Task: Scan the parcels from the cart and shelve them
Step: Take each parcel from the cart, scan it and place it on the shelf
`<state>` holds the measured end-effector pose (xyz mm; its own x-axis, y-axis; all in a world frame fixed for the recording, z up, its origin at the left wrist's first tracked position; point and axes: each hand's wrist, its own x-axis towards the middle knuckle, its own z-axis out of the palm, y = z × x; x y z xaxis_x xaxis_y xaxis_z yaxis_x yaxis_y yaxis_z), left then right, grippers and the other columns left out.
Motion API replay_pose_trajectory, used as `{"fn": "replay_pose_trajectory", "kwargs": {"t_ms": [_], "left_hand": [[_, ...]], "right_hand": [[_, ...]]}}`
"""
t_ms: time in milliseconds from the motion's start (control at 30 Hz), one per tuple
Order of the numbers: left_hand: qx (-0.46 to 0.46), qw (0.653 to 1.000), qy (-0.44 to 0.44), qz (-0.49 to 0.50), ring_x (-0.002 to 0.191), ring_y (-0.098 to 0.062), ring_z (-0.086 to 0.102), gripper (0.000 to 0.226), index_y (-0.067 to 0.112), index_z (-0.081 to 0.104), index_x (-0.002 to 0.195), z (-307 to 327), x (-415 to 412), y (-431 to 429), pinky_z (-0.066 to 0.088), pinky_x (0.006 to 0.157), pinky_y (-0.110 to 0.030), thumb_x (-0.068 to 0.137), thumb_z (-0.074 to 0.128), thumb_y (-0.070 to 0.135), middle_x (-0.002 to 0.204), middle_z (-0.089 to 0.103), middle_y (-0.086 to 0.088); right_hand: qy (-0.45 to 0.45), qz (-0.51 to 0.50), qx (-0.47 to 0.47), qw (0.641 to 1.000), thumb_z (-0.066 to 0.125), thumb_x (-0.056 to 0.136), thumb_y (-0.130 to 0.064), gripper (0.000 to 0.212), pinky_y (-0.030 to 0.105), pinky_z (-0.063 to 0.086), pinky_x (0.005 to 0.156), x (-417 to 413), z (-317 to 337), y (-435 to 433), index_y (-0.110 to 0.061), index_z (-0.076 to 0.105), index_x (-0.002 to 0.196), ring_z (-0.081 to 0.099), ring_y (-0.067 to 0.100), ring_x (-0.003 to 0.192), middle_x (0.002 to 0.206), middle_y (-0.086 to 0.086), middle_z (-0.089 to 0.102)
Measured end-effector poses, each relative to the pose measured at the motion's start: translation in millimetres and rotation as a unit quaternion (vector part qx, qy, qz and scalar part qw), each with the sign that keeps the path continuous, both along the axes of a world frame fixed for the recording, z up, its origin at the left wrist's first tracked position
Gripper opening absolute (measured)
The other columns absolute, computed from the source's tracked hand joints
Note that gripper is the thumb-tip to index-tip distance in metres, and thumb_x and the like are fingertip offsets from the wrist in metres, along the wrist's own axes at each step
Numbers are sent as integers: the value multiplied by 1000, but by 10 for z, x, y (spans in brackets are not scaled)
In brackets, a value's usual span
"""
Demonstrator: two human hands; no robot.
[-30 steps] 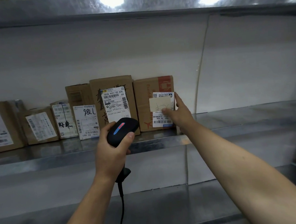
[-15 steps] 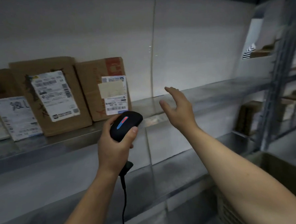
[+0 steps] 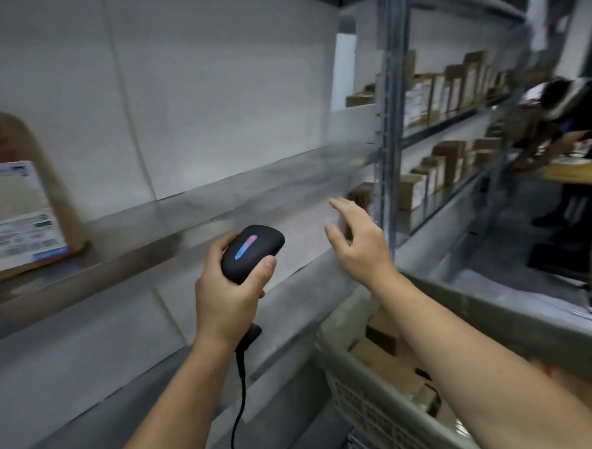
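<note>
Gripping a black scanner (image 3: 251, 252), the left hand (image 3: 228, 296) has fingers and thumb wrapped round its body, and the scanner's cable (image 3: 241, 381) hangs down below the wrist. The right hand (image 3: 357, 245) holds nothing, its fingers spread wide in the air above the near corner of a grey cart (image 3: 366, 409) at lower right. Brown parcels (image 3: 385, 360) lie inside the cart. One labelled parcel (image 3: 19, 204) stands on the metal shelf (image 3: 218, 207) at far left. The view is motion-blurred. Likely risks are a box slipping from a hurried one-handed grab, or the dangling cable catching on the cart's rim. Another person (image 3: 577, 130) stands well apart at right
</note>
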<state>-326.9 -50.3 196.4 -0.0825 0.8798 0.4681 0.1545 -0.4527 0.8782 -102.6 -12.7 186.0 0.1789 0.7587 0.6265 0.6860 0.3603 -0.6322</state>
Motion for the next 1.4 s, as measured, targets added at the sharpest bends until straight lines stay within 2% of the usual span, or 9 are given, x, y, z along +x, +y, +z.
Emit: {"fn": "replay_pose_trajectory", "kwargs": {"t_ms": [267, 500, 567, 733, 833, 967, 1033, 1167, 1400], "left_hand": [[-44, 995, 33, -78, 75, -24, 70, 55, 37, 56, 120, -382, 1055, 0, 49, 58, -12, 69, 76, 43, 101, 72, 3], [-87, 987, 66, -121, 66, -18, 70, 51, 50, 56, 108, -740, 1757, 13, 54, 63, -24, 61, 73, 60, 92, 74, 3], [-95, 984, 81, -124, 70, -18, 71, 52, 49, 57, 112, -841, 1902, 22, 55, 69, -26, 64, 75, 57, 90, 75, 5], [-119, 975, 98, -158, 60, -11, 69, 49, 47, 57, 113, -992, 2256, 69, 51, 60, -15, 71, 80, 43, 86, 73, 13], [-139, 966, 109, -190, 64, -9, 68, 50, 40, 57, 119, -1123, 2485, 172, 50, 60, -14, 77, 85, 36, 90, 73, 3], [-180, 947, 135, -229, 86, -23, 73, 61, 45, 57, 121, -1421, 2876, 399, 59, 84, -41, 64, 77, 58, 100, 74, 12], [-200, 935, 145, -255, 88, -25, 73, 64, 48, 57, 121, -1586, 3079, 504, 59, 88, -47, 61, 75, 62, 102, 73, 12], [-231, 909, 172, -302, 89, -26, 73, 66, 49, 55, 121, -1839, 3458, 690, 58, 88, -44, 59, 74, 64, 105, 72, 13], [-300, 852, 209, -374, 90, -24, 72, 61, 47, 55, 120, -2275, 3941, 928, 57, 85, -36, 63, 75, 58, 99, 74, 5]], "right_hand": [[43, -69, -76, 994, 55, 103, -31, 51, 25, 23, 117, 1199, -457, -475, -19, 42, 151, 32, 13, 146, 156, -1, 41], [92, -142, -130, 977, 55, 102, -31, 51, 23, 23, 115, 1909, -1054, -897, -21, 42, 151, 31, 11, 146, 156, -3, 40], [107, -165, -143, 970, 56, 102, -31, 52, 22, 23, 112, 2057, -1202, -983, -22, 42, 151, 33, 12, 145, 156, -3, 40], [137, -206, -177, 953, 54, 102, -36, 54, 33, 28, 118, 2333, -1522, -1137, -24, 39, 152, 32, 11, 145, 157, -5, 39], [154, -231, -205, 939, 56, 101, -36, 55, 34, 28, 119, 2458, -1741, -1218, -24, 39, 152, 33, 10, 145, 157, -5, 39], [182, -273, -244, 913, 57, 101, -33, 54, 26, 23, 115, 2657, -2071, -1280, -23, 40, 152, 32, 11, 146, 157, -3, 38], [193, -301, -266, 895, 57, 101, -34, 55, 29, 25, 117, 2761, -2241, -1286, -22, 40, 152, 32, 12, 146, 157, -2, 39], [224, -350, -321, 851, 57, 100, -39, 60, 41, 27, 121, 2924, -2581, -1270, -23, 38, 154, 30, 17, 148, 160, 3, 36], [253, -412, -398, 780, 63, 96, -42, 68, 41, 27, 121, 3084, -3080, -1202, -23, 36, 155, 29, 21, 148, 161, 4, 31]]}}
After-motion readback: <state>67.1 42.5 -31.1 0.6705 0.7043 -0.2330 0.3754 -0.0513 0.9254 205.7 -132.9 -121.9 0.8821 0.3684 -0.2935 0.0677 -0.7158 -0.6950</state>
